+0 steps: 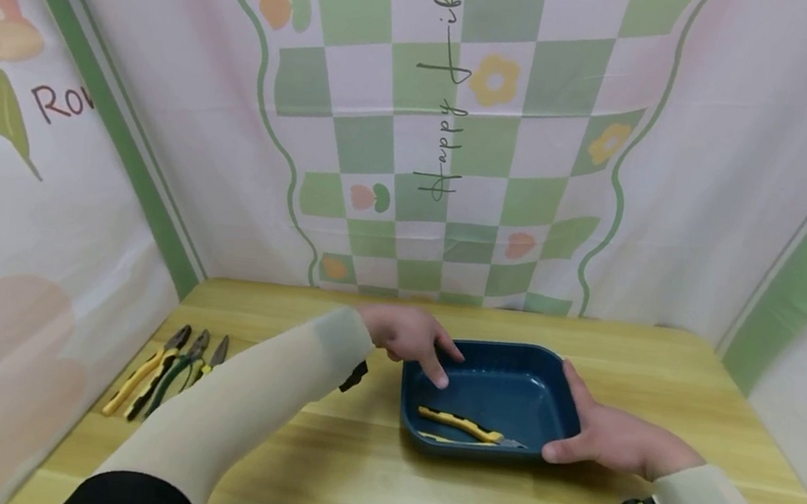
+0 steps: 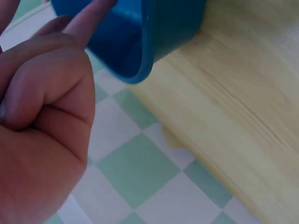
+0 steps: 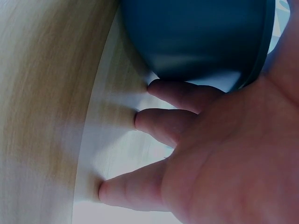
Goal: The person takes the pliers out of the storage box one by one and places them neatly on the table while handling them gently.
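Note:
A dark blue rectangular box (image 1: 484, 455) sits on the wooden table. Inside lie pliers with yellow and black handles (image 1: 461, 423), near the front wall; another yellow handle (image 1: 437, 438) is mostly hidden behind the front rim. My left hand (image 1: 408, 335) reaches over the box's left rim, forefinger and thumb stretched out above the inside, holding nothing; the other fingers are bent in the left wrist view. My right hand (image 1: 611, 439) rests against the box's right end, thumb by the front corner. Its straight, spread fingers (image 3: 163, 123) reach down to the tabletop beside the box wall.
At the table's left edge lie yellow-and-black pliers (image 1: 150, 372), green-handled pliers (image 1: 180, 372) and a third tool (image 1: 219, 351) partly hidden by my left sleeve. Printed curtains (image 1: 459, 166) hang behind the table and at both sides.

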Demonstrator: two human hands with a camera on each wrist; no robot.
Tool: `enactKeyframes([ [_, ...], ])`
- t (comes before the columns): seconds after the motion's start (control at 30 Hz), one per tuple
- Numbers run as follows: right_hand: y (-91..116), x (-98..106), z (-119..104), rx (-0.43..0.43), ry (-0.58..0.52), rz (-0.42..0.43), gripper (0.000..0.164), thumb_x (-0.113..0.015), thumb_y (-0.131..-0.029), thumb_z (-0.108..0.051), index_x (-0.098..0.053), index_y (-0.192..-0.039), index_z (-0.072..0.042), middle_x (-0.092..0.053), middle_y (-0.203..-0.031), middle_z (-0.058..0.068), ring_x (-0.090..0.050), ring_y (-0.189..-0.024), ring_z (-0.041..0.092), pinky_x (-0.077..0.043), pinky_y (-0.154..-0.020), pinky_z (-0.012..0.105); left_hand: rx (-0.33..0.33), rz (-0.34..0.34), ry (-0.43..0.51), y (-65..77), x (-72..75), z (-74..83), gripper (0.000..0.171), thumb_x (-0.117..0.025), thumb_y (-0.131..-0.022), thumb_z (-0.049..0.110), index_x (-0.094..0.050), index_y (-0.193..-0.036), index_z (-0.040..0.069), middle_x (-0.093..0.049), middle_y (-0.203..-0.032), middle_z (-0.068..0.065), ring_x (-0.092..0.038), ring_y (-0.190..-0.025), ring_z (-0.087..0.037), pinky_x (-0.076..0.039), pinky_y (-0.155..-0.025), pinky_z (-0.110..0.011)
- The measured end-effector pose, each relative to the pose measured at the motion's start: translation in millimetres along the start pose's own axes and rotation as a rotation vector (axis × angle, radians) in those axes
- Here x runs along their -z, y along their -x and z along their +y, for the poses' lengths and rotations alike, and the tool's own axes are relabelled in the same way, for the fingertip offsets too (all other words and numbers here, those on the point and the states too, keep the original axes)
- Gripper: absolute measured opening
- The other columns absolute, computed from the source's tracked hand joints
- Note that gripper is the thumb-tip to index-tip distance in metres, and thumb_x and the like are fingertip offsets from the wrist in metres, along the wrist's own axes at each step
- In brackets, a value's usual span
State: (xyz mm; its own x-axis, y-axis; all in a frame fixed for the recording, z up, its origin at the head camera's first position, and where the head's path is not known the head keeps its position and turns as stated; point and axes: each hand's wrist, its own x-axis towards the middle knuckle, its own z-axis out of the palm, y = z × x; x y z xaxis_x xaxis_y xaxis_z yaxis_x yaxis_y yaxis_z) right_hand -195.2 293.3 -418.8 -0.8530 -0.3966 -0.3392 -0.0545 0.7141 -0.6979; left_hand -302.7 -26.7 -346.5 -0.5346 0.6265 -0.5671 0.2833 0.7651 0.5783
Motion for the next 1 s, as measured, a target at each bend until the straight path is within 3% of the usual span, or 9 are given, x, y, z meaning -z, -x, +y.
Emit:
enactKeyframes([
  [0.07,-0.3,-0.3,0.1,-0.003,0.004,0.001,0.130,-0.079,-0.085,-0.041,0.028,-0.152,-0.009,-0.016,-0.147,0.048,-0.054,-0.112,0.039,-0.036,-0.098,0.062,0.011,-0.016,-0.068,-5.4,-4.5,5.5,0.057,-0.077,-0.089,0.033,-0.058,-0.142,0.026,-0.035,-0.058,0.001,-0.018,-0.041,-0.013,-0.025,-0.043,-0.028],
  [0.13,-0.6,-0.4,0.3,-0.004,0.009,0.002,0.130,-0.078,-0.085,-0.041,0.028,-0.152,-0.009,-0.017,-0.147,0.048,-0.054,-0.113,0.040,-0.036,-0.098,0.062,0.013,-0.015,-0.139,-9.8,-9.1,10.3,0.056,-0.076,-0.089,0.034,-0.059,-0.142,0.028,-0.046,-0.066,0.002,-0.021,-0.043,-0.015,-0.027,-0.044,-0.028],
  [0.2,-0.9,-0.3,0.4,-0.001,0.013,0.003,0.129,-0.078,-0.086,-0.041,0.028,-0.152,-0.009,-0.017,-0.147,0.048,-0.054,-0.114,0.040,-0.036,-0.098,0.063,0.023,0.001,-0.204,-13.7,-14.2,14.1,0.055,-0.077,-0.089,0.036,-0.059,-0.141,0.030,-0.060,-0.090,0.005,-0.036,-0.051,-0.013,-0.032,-0.048,-0.029],
  [0.23,-1.0,-0.2,0.4,0.000,0.015,0.004,0.129,-0.078,-0.086,-0.041,0.028,-0.152,-0.009,-0.018,-0.146,0.048,-0.054,-0.113,0.040,-0.036,-0.098,0.063,0.032,0.014,-0.237,-15.7,-16.7,15.6,0.055,-0.078,-0.088,0.038,-0.060,-0.140,0.032,-0.062,-0.106,0.008,-0.045,-0.060,-0.011,-0.037,-0.052,-0.029],
  [0.3,-1.2,0.0,0.4,0.002,0.015,0.001,0.129,-0.078,-0.086,-0.041,0.028,-0.152,-0.009,-0.017,-0.147,0.048,-0.053,-0.115,0.040,-0.035,-0.099,0.063,0.045,0.035,-0.293,-19.2,-22.2,18.4,0.056,-0.079,-0.086,0.039,-0.061,-0.139,0.033,-0.054,-0.136,0.014,-0.057,-0.089,-0.010,-0.047,-0.068,-0.029],
  [0.37,-1.3,0.2,0.3,0.004,0.017,0.001,0.129,-0.078,-0.086,-0.041,0.027,-0.152,-0.008,-0.017,-0.147,0.048,-0.053,-0.115,0.040,-0.035,-0.099,0.063,0.063,0.053,-0.344,-24.0,-27.6,20.0,0.057,-0.081,-0.084,0.040,-0.062,-0.137,0.034,-0.052,-0.141,0.013,-0.053,-0.118,-0.009,-0.048,-0.087,-0.031],
  [0.43,-1.4,0.4,0.4,0.004,0.021,0.002,0.129,-0.078,-0.086,-0.042,0.027,-0.152,-0.007,-0.018,-0.147,0.048,-0.054,-0.114,0.040,-0.035,-0.099,0.063,0.072,0.048,-0.391,-29.1,-33.2,21.3,0.056,-0.082,-0.083,0.040,-0.063,-0.135,0.033,-0.055,-0.139,0.013,-0.049,-0.127,-0.010,-0.043,-0.099,-0.032],
  [0.67,-0.2,1.6,-0.6,-0.005,0.031,0.001,0.130,-0.078,-0.086,-0.043,0.028,-0.151,-0.006,-0.019,-0.145,0.049,-0.053,-0.115,0.042,-0.036,-0.098,0.063,0.087,0.064,-0.488,-46.4,-48.8,24.6,0.044,-0.085,-0.082,0.030,-0.072,-0.124,0.024,-0.068,-0.114,0.009,-0.060,-0.104,-0.006,-0.044,-0.097,-0.027],
  [1.0,0.9,-0.3,-1.3,-0.004,0.017,-0.002,0.129,-0.078,-0.086,-0.042,0.028,-0.152,-0.008,-0.014,-0.148,0.048,-0.052,-0.118,0.044,-0.033,-0.100,0.065,0.185,0.091,-0.565,-52.6,-58.5,27.6,0.032,-0.087,-0.078,0.028,-0.075,-0.108,0.026,-0.066,-0.090,0.011,-0.060,-0.088,-0.006,-0.047,-0.090,-0.029],
])
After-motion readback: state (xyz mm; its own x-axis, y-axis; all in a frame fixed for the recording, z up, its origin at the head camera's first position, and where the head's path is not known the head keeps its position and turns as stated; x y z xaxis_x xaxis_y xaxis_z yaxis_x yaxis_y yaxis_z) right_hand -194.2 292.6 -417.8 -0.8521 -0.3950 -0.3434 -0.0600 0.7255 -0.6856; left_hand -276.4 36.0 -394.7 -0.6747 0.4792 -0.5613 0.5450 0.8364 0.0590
